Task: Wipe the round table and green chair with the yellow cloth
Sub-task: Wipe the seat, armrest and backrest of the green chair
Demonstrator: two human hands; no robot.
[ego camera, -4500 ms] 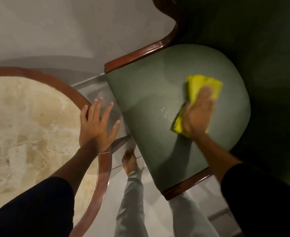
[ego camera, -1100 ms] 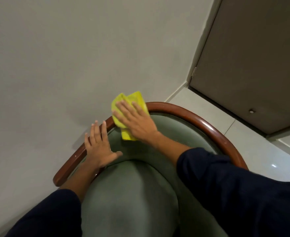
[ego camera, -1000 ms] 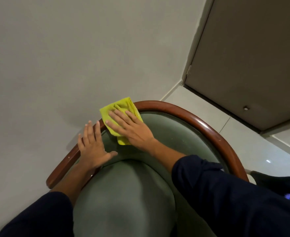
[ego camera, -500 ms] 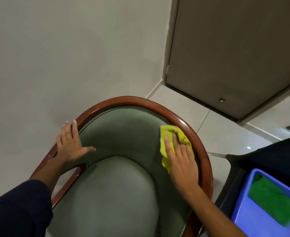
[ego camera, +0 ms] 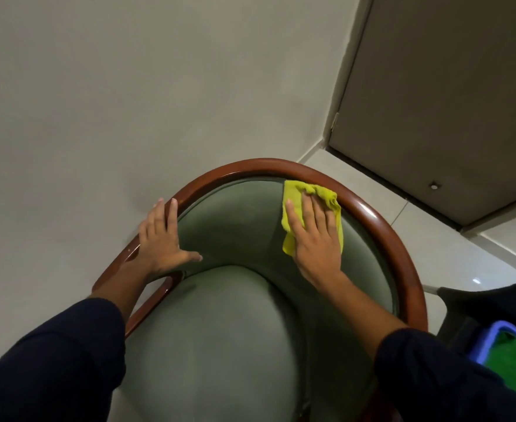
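The green chair [ego camera: 220,330] fills the lower middle of the head view, with a curved brown wooden rim [ego camera: 381,226] around its padded back. My right hand [ego camera: 316,236] lies flat on the yellow cloth [ego camera: 290,205] and presses it against the inside of the backrest, right of centre and just under the rim. My left hand [ego camera: 159,239] rests with spread fingers on the rim's left side, its thumb on the green padding. The round table is out of view.
A plain wall stands close behind the chair. A closed door [ego camera: 451,102] is at the upper right, above pale floor tiles [ego camera: 433,239]. A blue tub [ego camera: 488,339] holding a green cloth [ego camera: 515,360] sits at the right edge on something dark.
My right hand has slid the cloth from the backrest's right side up toward its middle. Earlier it wiped the seat, then the rim's left part. My left hand stays on the left rim.
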